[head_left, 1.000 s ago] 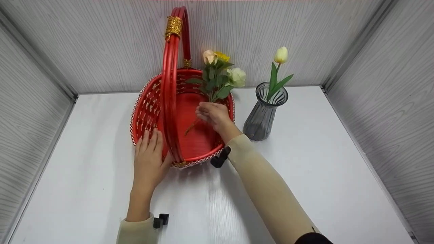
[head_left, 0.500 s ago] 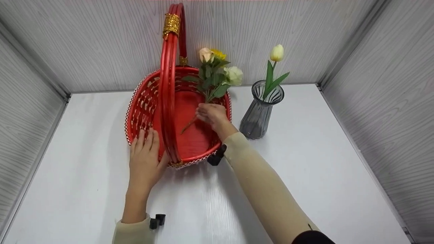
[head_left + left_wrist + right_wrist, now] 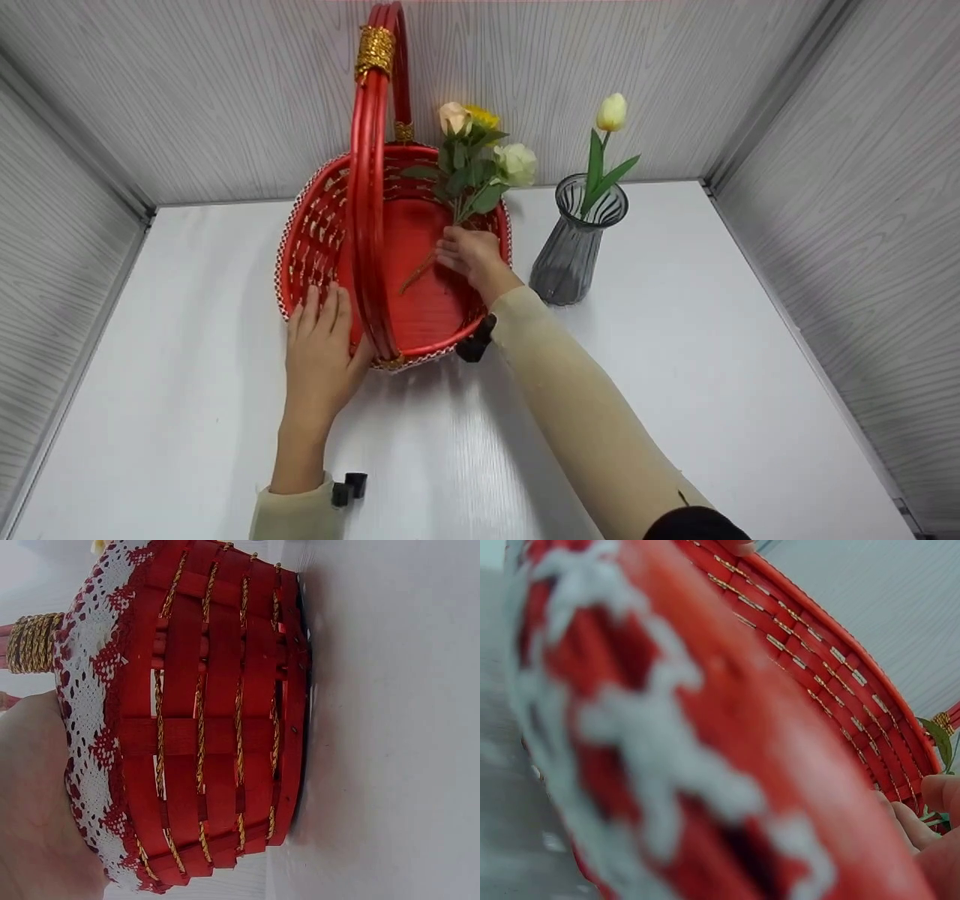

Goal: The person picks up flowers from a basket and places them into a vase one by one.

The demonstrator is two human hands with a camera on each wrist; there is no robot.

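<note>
- While the left hand (image 3: pixel 319 356) rests over the near-left rim of a glossy red woven basket (image 3: pixel 420 319), its fingers straight and close together, the right hand (image 3: pixel 472 253) has its fingers curled round the stems of a leafy bunch of peach, yellow and white flowers (image 3: pixel 465 180).
- That bunch sits over the basket's right half!
- Partway, I'd judge: bunch brought to the basket, release not yet made, one pale-yellow tulip (image 3: pixel 595 161) standing apart in a grey ribbed-glass vase (image 3: pixel 570 262).
- Its long axis slants: stem end towards near left, blooms towards back right.
</note>
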